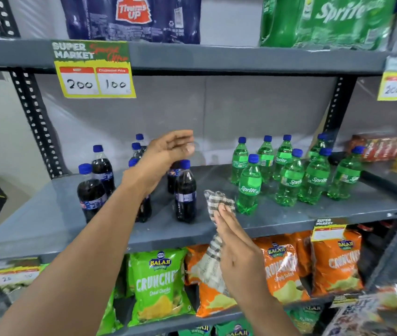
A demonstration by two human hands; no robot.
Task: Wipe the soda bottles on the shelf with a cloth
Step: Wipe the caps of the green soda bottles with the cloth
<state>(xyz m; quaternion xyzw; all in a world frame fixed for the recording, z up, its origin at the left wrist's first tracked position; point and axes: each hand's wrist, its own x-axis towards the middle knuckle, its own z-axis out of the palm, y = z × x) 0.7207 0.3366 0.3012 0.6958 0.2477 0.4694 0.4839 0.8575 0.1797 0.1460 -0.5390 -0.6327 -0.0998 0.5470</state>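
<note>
Several dark cola bottles (184,193) with blue caps stand on the left of the grey middle shelf (47,221). Several green Sprite bottles (249,187) stand on its right. My left hand (168,154) hovers over the cola group, fingers apart and holding nothing, just above the front cola bottle's cap. My right hand (236,248) is at the shelf's front edge and pinches a grey-and-white checked cloth (216,202), which sticks up between the front cola bottle and the nearest Sprite bottle and hangs down below the hand.
Shrink-wrapped Thums Up (132,18) and Sprite packs (325,20) fill the top shelf. Price tags (94,69) hang from its edge. Green (158,284) and orange chip bags (279,267) crowd the shelf below. Red packets (381,146) lie far right.
</note>
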